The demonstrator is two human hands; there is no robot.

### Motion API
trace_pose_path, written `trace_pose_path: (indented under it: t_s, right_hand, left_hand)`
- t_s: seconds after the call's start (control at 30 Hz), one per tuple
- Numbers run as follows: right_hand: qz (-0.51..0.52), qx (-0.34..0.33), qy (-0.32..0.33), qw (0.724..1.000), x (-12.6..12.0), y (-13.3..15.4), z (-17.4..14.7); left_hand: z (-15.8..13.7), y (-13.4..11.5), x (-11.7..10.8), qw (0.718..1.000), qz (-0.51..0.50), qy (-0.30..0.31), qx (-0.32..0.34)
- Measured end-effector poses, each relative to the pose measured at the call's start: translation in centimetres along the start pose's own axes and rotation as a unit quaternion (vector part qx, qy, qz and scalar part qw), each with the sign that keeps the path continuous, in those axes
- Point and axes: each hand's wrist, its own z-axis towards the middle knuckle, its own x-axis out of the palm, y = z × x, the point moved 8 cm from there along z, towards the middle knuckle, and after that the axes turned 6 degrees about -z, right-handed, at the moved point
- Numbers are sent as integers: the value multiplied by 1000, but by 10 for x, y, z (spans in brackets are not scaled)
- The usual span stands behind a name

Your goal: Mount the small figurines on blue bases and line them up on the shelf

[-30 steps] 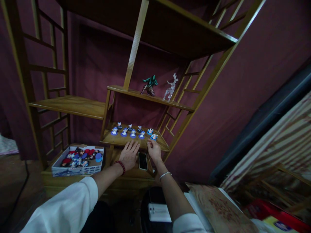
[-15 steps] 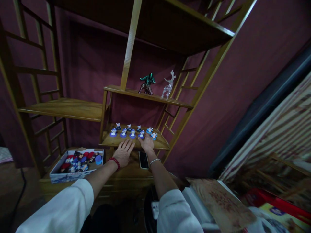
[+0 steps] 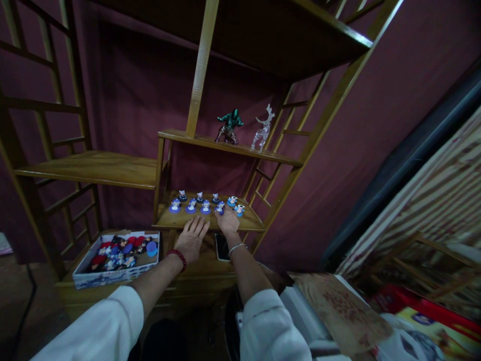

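Note:
Small figurines stand in two rows on the low wooden shelf [image 3: 165,218]. The front row has several white-and-purple figurines [image 3: 191,205] on round purple bases; behind them are 3 dark-based figurines [image 3: 200,197]. Two blue-based figurines [image 3: 232,201] stand at the right end. My right hand [image 3: 227,220], with a silver bracelet on its wrist, has its fingers closed at the base of the rightmost purple figurine [image 3: 220,206]; its fingertips are partly hidden. My left hand [image 3: 191,236], wearing a red bead bracelet, lies palm down by the shelf's front edge, fingers stretched out and holding nothing.
A shallow box [image 3: 112,275] of jumbled figurines sits at the left on the lower surface. A phone [image 3: 221,246] lies beneath my right wrist. Above are a green-and-bronze statuette [image 3: 230,127] and a clear deer ornament [image 3: 262,129]. Boxes and a brown bag [image 3: 338,306] are piled at right.
The view has shifted slightly. My right hand stays at the rightmost purple figurine, its wrist now covering more of the phone. The left hand and the rows look the same.

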Motion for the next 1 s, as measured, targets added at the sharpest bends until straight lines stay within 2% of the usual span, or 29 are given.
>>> trace_pose_path:
  t_s: [0.6,0.87,1.0]
  right_hand:
    - [11,8,-23,1000,0,-1,-3]
    - [87,-9,-126,988,-10,-2,-21]
    - [101,-44,-93,990,-4,10,-29]
  left_hand:
    - [1,-1,-1,1000,6,27,-6]
    - [1,1,4,999,-10,33,-9]
    - [2,1,5,999,-16,36,-9]
